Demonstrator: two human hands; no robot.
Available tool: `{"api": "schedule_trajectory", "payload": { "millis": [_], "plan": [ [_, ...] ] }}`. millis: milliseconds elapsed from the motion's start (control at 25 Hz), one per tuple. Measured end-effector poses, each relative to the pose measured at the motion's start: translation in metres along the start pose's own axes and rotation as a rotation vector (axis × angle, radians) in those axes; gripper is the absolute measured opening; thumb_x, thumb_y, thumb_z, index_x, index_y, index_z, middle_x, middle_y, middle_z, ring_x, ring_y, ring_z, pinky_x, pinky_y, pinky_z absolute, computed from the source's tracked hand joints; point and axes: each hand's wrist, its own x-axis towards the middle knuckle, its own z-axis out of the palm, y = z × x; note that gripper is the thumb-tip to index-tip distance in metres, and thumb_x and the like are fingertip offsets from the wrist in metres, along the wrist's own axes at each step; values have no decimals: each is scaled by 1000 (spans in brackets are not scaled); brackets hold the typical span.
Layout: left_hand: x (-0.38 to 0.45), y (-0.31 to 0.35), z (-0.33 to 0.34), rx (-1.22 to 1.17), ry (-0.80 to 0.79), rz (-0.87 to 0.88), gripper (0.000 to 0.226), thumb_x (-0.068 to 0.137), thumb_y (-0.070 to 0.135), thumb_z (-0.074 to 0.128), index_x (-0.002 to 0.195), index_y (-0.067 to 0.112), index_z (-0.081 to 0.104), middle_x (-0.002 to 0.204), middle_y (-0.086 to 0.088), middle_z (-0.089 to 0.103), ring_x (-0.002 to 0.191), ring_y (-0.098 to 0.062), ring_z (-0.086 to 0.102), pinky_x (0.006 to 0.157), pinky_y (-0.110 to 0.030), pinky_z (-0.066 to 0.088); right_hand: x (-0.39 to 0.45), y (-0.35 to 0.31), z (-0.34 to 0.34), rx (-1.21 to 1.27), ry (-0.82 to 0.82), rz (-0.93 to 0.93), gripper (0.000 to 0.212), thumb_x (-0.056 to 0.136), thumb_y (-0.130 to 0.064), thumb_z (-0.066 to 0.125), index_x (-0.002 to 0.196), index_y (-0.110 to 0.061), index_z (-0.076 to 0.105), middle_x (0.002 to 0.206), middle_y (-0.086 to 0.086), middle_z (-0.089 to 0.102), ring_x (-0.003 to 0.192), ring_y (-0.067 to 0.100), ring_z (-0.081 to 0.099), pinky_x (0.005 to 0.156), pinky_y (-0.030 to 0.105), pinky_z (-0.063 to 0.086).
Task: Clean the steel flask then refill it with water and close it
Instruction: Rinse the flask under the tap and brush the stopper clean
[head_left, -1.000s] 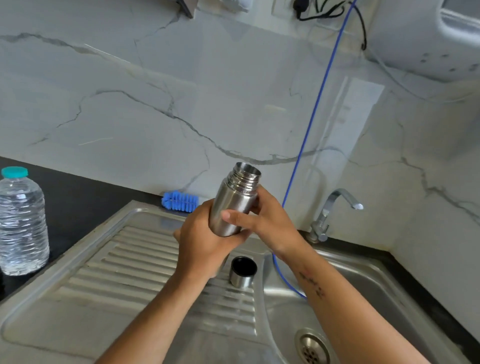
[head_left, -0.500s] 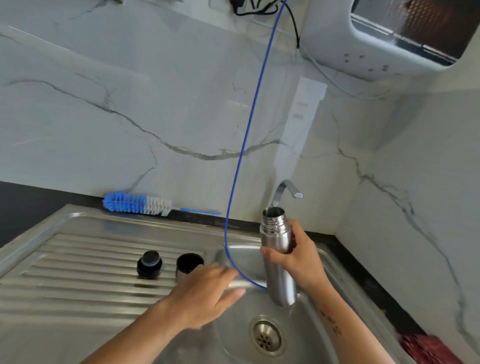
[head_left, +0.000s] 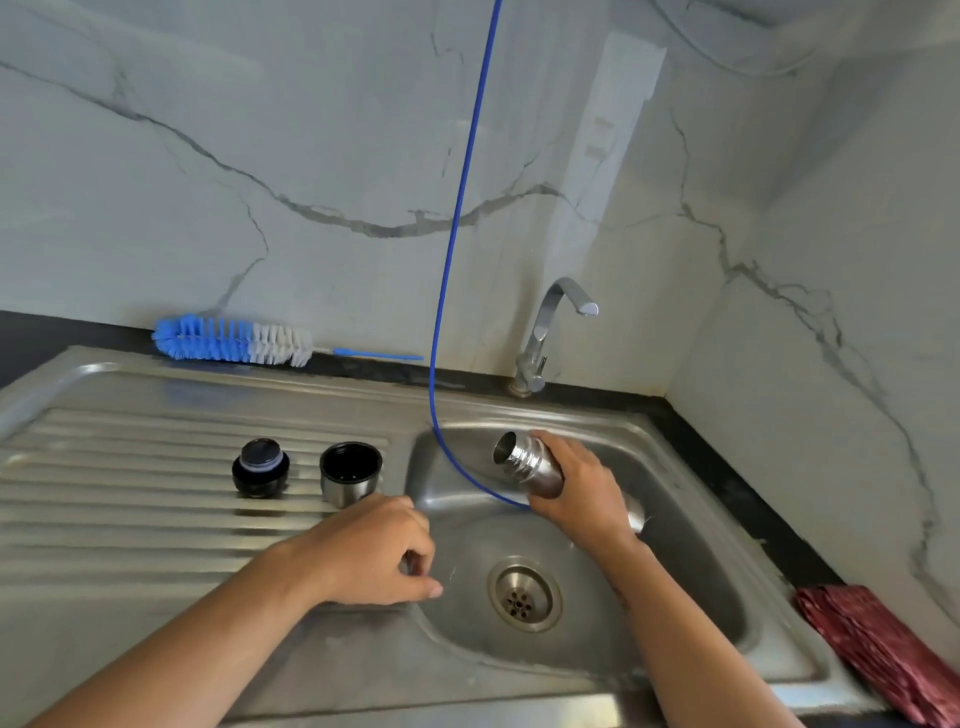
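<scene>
We are looking through a single head-worn camera, and it is pointing forward and steeply down over the sink from the front edge. The wide lens is bending the marble wall at the edges (the corner is leaning in on the right). We are sitting close, with both forearms entering from the bottom and the tap facing us. No second view is sharing this scene.
</scene>
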Motion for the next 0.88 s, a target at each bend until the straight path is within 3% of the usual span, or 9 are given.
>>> {"api": "schedule_trajectory", "payload": {
  "millis": [160, 360, 880],
  "plan": [
    [-1, -3, 4, -30, 17, 28, 40, 83, 68, 60, 73, 30, 67, 70, 17, 58, 84, -1, 52, 80, -21, 46, -1, 7, 12, -181, 45, -17, 81, 80, -28, 79, 151, -37, 41, 133, -7, 57, 124, 20, 52, 118, 42, 31],
    [-1, -4, 5, -50, 30, 32, 39, 84, 66, 63, 74, 29, 70, 70, 17, 58, 84, 0, 53, 78, -16, 41, -2, 2, 22, -312, 26, -88, 76, 81, -24, 78, 148, -37, 46, 132, -4, 57, 124, 23, 52, 123, 51, 23],
    [-2, -1, 6, -73, 38, 19, 34, 85, 62, 67, 74, 30, 70, 72, 18, 60, 86, 0, 53, 81, -19, 43, -2, -12, 37, -451, 42, -194, 79, 70, -5, 83, 137, -35, 57, 121, -1, 63, 118, 24, 59, 121, 58, 24]
  ]
}}
